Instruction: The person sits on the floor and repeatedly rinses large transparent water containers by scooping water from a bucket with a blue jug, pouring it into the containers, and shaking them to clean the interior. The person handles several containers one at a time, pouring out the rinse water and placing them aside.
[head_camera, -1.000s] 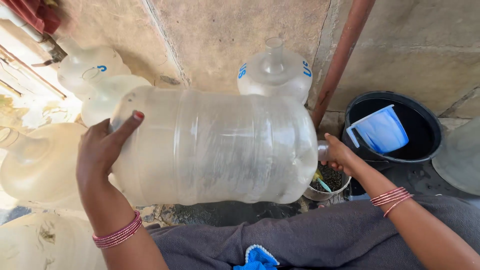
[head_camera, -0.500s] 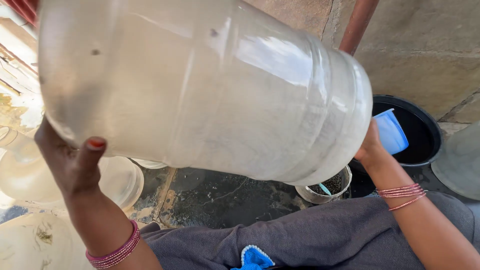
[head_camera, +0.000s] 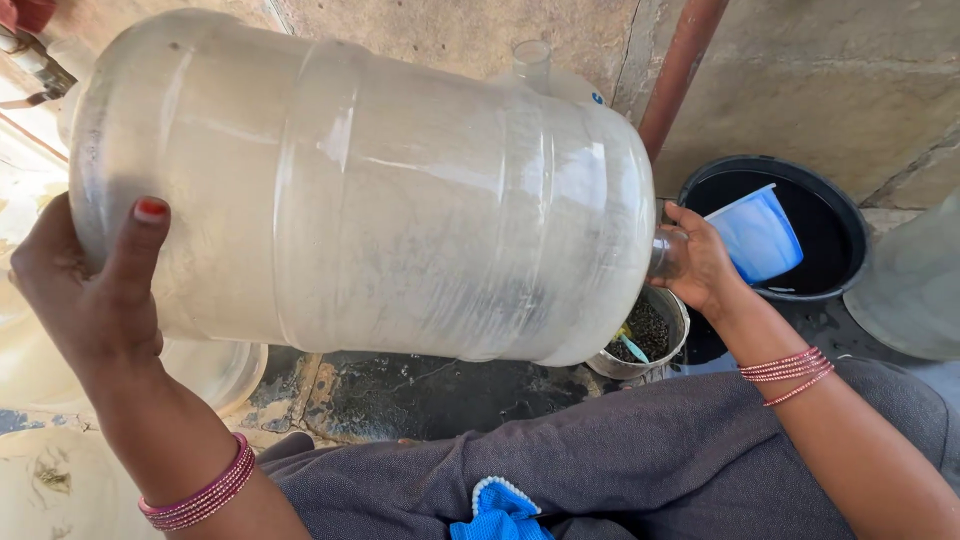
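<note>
A large water jug (head_camera: 370, 190) of cloudy, translucent plastic, ribbed with shallow rings around its cylinder, lies on its side in the air, its neck pointing right and slightly down. The left hand (head_camera: 90, 290) is spread flat against the jug's broad base, thumb up along the wall. The right hand (head_camera: 700, 265) is closed around the narrow neck (head_camera: 665, 255). Below the neck stands a small round metal pot (head_camera: 650, 335) holding dark grit and a bit of yellow and blue. Behind it sits a black round tub (head_camera: 780, 225) with a pale blue plastic mug (head_camera: 757, 235) tilted in it. The clear neck of 1 more jug (head_camera: 533, 62) shows behind. A rust-red pipe (head_camera: 680, 70) runs up the rough concrete wall (head_camera: 830, 80).
</note>
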